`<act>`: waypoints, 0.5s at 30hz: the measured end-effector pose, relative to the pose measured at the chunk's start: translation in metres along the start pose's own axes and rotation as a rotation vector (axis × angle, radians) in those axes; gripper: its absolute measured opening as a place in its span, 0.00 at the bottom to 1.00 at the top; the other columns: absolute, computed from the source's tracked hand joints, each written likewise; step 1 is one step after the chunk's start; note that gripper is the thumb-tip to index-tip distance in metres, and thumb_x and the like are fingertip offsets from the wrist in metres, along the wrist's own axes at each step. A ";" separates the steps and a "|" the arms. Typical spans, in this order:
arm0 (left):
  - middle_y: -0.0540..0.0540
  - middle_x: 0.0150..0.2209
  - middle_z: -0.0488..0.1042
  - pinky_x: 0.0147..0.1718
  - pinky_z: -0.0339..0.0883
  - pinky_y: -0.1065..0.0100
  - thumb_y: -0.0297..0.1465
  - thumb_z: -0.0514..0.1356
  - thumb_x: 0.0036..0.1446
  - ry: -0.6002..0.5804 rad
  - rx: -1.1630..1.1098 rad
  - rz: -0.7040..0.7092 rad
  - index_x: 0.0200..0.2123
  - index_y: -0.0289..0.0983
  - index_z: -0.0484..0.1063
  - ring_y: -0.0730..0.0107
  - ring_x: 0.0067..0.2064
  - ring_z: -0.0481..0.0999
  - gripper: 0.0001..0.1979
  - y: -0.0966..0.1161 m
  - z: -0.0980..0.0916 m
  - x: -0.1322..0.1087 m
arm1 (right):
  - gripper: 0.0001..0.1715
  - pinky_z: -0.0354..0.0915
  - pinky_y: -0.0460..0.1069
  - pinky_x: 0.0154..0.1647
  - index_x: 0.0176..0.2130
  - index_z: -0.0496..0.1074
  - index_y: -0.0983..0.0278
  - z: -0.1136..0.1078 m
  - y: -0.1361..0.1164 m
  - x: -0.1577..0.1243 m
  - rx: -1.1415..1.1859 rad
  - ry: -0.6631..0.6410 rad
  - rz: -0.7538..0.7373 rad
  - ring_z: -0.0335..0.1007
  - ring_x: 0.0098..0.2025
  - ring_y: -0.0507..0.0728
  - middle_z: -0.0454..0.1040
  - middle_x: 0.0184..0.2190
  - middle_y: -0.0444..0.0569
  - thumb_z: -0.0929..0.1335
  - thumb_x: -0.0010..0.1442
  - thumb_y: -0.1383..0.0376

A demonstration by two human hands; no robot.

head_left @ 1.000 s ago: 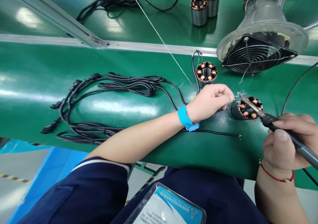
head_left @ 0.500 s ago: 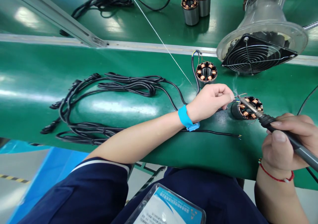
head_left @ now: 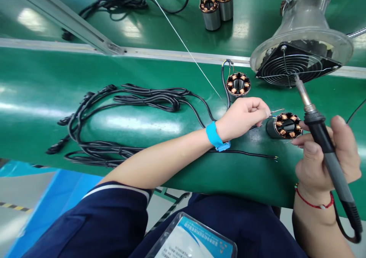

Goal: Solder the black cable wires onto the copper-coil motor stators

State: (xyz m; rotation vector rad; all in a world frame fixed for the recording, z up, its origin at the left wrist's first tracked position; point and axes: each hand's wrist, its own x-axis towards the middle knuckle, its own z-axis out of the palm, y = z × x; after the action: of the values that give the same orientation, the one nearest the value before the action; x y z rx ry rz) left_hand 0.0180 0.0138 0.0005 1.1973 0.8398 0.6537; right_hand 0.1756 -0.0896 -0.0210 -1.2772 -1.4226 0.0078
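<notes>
My left hand [head_left: 248, 115] is closed in a pinch on thin wires [head_left: 276, 111] beside the front stator [head_left: 286, 126], a dark cylinder with copper coils. A soldering iron [head_left: 328, 147] is held in my right hand [head_left: 320, 159], its tip pointing up in front of the fan grille. Fingertips of that hand touch or nearly touch the stator's right side. Behind my left hand another stator [head_left: 238, 85] stands upright with a black cable [head_left: 223, 79] bending over to it. A thin solder strand [head_left: 188, 50] runs down from the top towards my left hand.
Coiled black cables [head_left: 148, 98] lie on the green table [head_left: 183, 178] to the left. A cable end [head_left: 257, 155] rests near the front. A fume hood with a fan [head_left: 290, 65] hangs at the back right. Two stators [head_left: 211, 20] and more cable [head_left: 122, 0] sit behind the metal rail [head_left: 177, 56].
My right hand has tipped the iron upright, its tip moving up away from the wires, and its fingers have come to the stator. Things behind the rail have shifted slightly left.
</notes>
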 end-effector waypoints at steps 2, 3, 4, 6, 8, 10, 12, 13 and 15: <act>0.57 0.16 0.64 0.23 0.56 0.76 0.18 0.56 0.53 0.005 0.000 0.010 0.22 0.33 0.67 0.83 0.20 0.61 0.10 0.000 0.000 0.001 | 0.28 0.72 0.49 0.28 0.61 0.64 0.53 0.004 -0.003 0.000 0.046 0.022 -0.001 0.78 0.37 0.55 0.76 0.44 0.46 0.68 0.63 0.58; 0.57 0.16 0.64 0.23 0.56 0.76 0.18 0.56 0.53 0.006 0.001 0.011 0.22 0.33 0.67 0.83 0.20 0.61 0.10 0.000 0.000 0.001 | 0.27 0.73 0.49 0.29 0.61 0.64 0.53 0.006 -0.003 0.000 0.062 0.042 -0.011 0.79 0.39 0.55 0.73 0.50 0.47 0.67 0.64 0.58; 0.57 0.16 0.65 0.23 0.57 0.76 0.18 0.56 0.53 0.006 0.003 0.011 0.22 0.33 0.67 0.83 0.20 0.62 0.10 0.000 0.000 0.001 | 0.25 0.75 0.51 0.32 0.60 0.65 0.53 0.008 -0.003 0.000 0.072 0.062 -0.015 0.79 0.39 0.55 0.71 0.54 0.46 0.66 0.64 0.59; 0.57 0.16 0.65 0.24 0.57 0.76 0.18 0.56 0.54 0.005 0.004 0.011 0.22 0.33 0.67 0.83 0.20 0.62 0.10 0.000 0.000 0.001 | 0.23 0.75 0.55 0.43 0.59 0.66 0.55 0.010 -0.002 0.000 0.075 0.048 0.002 0.79 0.41 0.56 0.70 0.55 0.46 0.65 0.65 0.61; 0.57 0.16 0.65 0.24 0.57 0.76 0.18 0.56 0.54 0.005 0.002 0.012 0.22 0.33 0.68 0.83 0.20 0.62 0.10 0.001 0.000 0.001 | 0.25 0.71 0.60 0.54 0.59 0.65 0.55 0.011 0.000 -0.001 0.054 -0.054 0.050 0.77 0.48 0.59 0.73 0.53 0.47 0.66 0.64 0.62; 0.56 0.16 0.65 0.23 0.57 0.76 0.18 0.56 0.54 0.003 -0.003 0.004 0.22 0.33 0.68 0.83 0.20 0.62 0.11 0.002 0.000 0.000 | 0.30 0.66 0.63 0.59 0.62 0.61 0.54 0.012 0.001 -0.003 0.022 -0.188 0.084 0.71 0.57 0.62 0.73 0.55 0.48 0.68 0.62 0.62; 0.56 0.16 0.64 0.23 0.56 0.77 0.18 0.56 0.55 0.002 -0.008 -0.020 0.22 0.33 0.68 0.84 0.20 0.61 0.11 0.004 0.000 -0.001 | 0.32 0.64 0.64 0.61 0.63 0.58 0.52 0.011 0.002 -0.004 -0.003 -0.271 0.092 0.68 0.60 0.62 0.70 0.59 0.47 0.68 0.62 0.60; 0.56 0.16 0.64 0.22 0.55 0.77 0.18 0.55 0.55 -0.001 -0.011 -0.036 0.22 0.33 0.67 0.84 0.19 0.60 0.11 0.005 -0.001 -0.001 | 0.33 0.64 0.64 0.61 0.63 0.58 0.51 0.011 0.002 -0.005 -0.014 -0.291 0.096 0.68 0.59 0.62 0.70 0.59 0.46 0.68 0.62 0.60; 0.57 0.16 0.63 0.20 0.52 0.77 0.18 0.55 0.55 -0.010 -0.024 -0.068 0.22 0.33 0.67 0.86 0.18 0.58 0.11 0.006 -0.002 -0.002 | 0.32 0.65 0.63 0.61 0.63 0.58 0.50 0.012 0.001 -0.005 -0.040 -0.303 0.107 0.70 0.58 0.61 0.71 0.58 0.45 0.68 0.62 0.60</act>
State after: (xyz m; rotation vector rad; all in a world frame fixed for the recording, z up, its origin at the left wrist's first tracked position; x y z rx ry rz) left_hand 0.0154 0.0143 0.0067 1.1452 0.8581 0.6004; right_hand 0.1665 -0.0855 -0.0294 -1.4288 -1.6148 0.2560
